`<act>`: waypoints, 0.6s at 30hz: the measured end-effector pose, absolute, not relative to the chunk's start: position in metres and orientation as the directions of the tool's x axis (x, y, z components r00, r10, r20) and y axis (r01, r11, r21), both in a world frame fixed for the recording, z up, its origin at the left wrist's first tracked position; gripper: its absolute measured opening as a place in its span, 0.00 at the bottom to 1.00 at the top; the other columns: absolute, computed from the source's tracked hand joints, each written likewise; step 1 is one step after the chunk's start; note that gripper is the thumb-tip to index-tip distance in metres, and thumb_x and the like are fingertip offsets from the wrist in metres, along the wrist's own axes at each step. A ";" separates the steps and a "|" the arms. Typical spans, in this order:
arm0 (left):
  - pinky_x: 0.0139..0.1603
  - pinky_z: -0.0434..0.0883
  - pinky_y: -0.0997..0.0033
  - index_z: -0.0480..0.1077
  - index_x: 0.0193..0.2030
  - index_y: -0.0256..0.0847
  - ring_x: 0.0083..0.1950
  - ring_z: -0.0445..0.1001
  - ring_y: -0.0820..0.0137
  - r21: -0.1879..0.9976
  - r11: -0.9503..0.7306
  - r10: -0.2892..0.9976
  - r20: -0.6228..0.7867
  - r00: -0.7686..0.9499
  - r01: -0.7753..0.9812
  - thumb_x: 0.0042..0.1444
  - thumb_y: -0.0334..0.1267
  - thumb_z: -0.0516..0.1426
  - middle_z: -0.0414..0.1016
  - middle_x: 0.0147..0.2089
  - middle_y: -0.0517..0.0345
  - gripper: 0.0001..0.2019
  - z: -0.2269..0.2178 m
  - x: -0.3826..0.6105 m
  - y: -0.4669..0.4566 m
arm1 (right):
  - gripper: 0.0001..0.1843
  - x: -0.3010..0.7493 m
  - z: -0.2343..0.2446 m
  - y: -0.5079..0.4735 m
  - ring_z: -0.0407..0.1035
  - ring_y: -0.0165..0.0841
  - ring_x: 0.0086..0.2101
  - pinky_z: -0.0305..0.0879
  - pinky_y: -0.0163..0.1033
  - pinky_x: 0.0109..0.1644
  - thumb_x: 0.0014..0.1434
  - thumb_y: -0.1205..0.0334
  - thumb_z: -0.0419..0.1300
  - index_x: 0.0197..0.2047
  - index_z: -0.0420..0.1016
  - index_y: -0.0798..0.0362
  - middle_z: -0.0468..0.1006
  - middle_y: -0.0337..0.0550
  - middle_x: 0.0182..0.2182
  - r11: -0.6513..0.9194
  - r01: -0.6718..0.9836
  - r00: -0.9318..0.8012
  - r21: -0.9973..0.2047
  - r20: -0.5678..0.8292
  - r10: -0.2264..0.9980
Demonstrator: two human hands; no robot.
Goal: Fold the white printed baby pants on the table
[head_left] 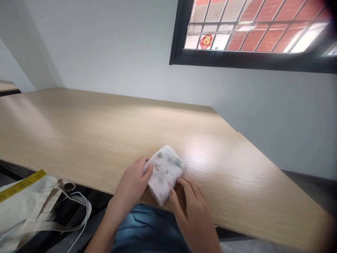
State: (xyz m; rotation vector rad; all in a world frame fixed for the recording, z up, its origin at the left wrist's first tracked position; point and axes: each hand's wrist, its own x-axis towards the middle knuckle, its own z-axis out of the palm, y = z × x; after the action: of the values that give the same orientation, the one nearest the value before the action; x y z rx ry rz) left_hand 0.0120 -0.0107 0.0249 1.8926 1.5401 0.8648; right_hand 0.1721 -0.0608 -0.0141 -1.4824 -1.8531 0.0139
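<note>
A folded white cloth-like bundle (164, 170), soft and printed with small grey-green and pink cartoon figures, lies tilted at the table's near edge. It may be a diaper or a cloth; I cannot tell which. My left hand (133, 184) grips its left side, the thumb on top and the fingers along the far left edge. At the lower right side, my right hand (193, 207) holds the edge with thumb and fingertips, its fingers slightly bent. The underside of the bundle is hidden.
The light wooden table (105, 123) stretches far to the left and meets the wall at the back. A cream bag (23, 207) with straps and a yellow printed strip (22, 185) sits below the edge at left, beside a white cable (86, 214). A barred window (250, 28) is above.
</note>
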 end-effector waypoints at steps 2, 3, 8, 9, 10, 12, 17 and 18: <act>0.38 0.66 0.64 0.64 0.38 0.40 0.37 0.69 0.64 0.797 -0.080 0.996 0.047 0.069 0.599 0.58 0.43 0.46 0.71 0.37 0.54 0.11 0.019 0.013 -0.029 | 0.16 0.178 -0.008 -0.046 0.61 0.42 0.44 0.62 0.51 0.47 0.61 0.58 0.48 0.47 0.66 0.57 0.70 0.51 0.43 0.309 0.833 -0.076 -0.459 0.458 0.886; 0.37 0.66 0.63 0.63 0.38 0.40 0.37 0.69 0.64 0.818 -0.037 0.999 0.010 0.050 0.574 0.58 0.44 0.47 0.71 0.36 0.54 0.11 0.017 0.014 -0.037 | 0.16 0.180 -0.004 -0.040 0.61 0.43 0.45 0.60 0.52 0.49 0.61 0.58 0.47 0.47 0.67 0.57 0.70 0.51 0.44 0.313 0.827 -0.102 -0.467 0.423 0.901; 0.40 0.68 0.64 0.56 0.53 0.41 0.44 0.70 0.64 0.948 -0.019 0.999 0.033 -0.042 0.317 0.56 0.47 0.50 0.66 0.51 0.49 0.20 0.010 0.016 -0.047 | 0.18 0.187 0.012 -0.035 0.66 0.39 0.41 0.64 0.46 0.45 0.61 0.54 0.45 0.48 0.67 0.54 0.72 0.48 0.41 0.208 0.696 -0.015 -0.688 0.275 0.961; 0.41 0.69 0.65 0.53 0.56 0.42 0.46 0.69 0.64 0.962 -0.034 0.997 0.052 -0.060 0.269 0.56 0.47 0.50 0.64 0.54 0.48 0.22 0.010 0.016 -0.045 | 0.19 0.186 0.015 -0.036 0.67 0.38 0.39 0.65 0.44 0.43 0.61 0.54 0.45 0.49 0.66 0.54 0.73 0.47 0.39 0.182 0.671 -0.004 -0.719 0.242 0.970; 0.42 0.69 0.65 0.52 0.57 0.43 0.47 0.69 0.64 0.968 -0.049 0.996 0.065 -0.059 0.245 0.56 0.47 0.50 0.62 0.55 0.48 0.23 0.011 0.016 -0.043 | 0.19 0.184 0.018 -0.037 0.68 0.38 0.38 0.65 0.43 0.42 0.61 0.54 0.45 0.50 0.66 0.53 0.73 0.47 0.39 0.170 0.665 -0.017 -0.727 0.212 0.977; 0.44 0.68 0.64 0.54 0.56 0.43 0.48 0.68 0.64 0.955 -0.061 0.997 0.070 -0.021 0.290 0.57 0.44 0.49 0.64 0.52 0.50 0.20 0.014 0.019 -0.038 | 0.19 0.179 0.022 -0.036 0.67 0.38 0.40 0.65 0.43 0.42 0.59 0.57 0.46 0.52 0.63 0.52 0.73 0.46 0.41 0.184 0.697 -0.086 -0.693 0.174 0.981; 0.43 0.66 0.61 0.60 0.42 0.35 0.42 0.68 0.62 0.818 -0.078 0.996 0.081 0.020 0.569 0.55 0.33 0.48 0.67 0.41 0.47 0.08 0.020 0.047 -0.034 | 0.31 0.184 0.019 -0.028 0.67 0.39 0.41 0.65 0.43 0.41 0.49 0.66 0.47 0.59 0.56 0.53 0.71 0.48 0.42 0.144 0.795 -0.046 -0.590 0.177 0.983; 0.43 0.66 0.62 0.60 0.41 0.34 0.42 0.68 0.63 0.797 -0.103 0.995 0.090 0.053 0.594 0.54 0.31 0.47 0.66 0.41 0.46 0.08 0.020 0.057 -0.034 | 0.33 0.193 0.017 -0.029 0.68 0.39 0.38 0.65 0.43 0.40 0.48 0.65 0.47 0.59 0.55 0.54 0.71 0.48 0.40 0.114 0.798 -0.018 -0.591 0.167 0.986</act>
State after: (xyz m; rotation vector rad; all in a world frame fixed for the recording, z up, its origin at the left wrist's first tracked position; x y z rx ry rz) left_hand 0.0574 -0.0341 0.0200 1.7599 1.5952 0.8956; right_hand 0.1927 -0.0292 0.0166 -1.7280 -1.8606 0.4538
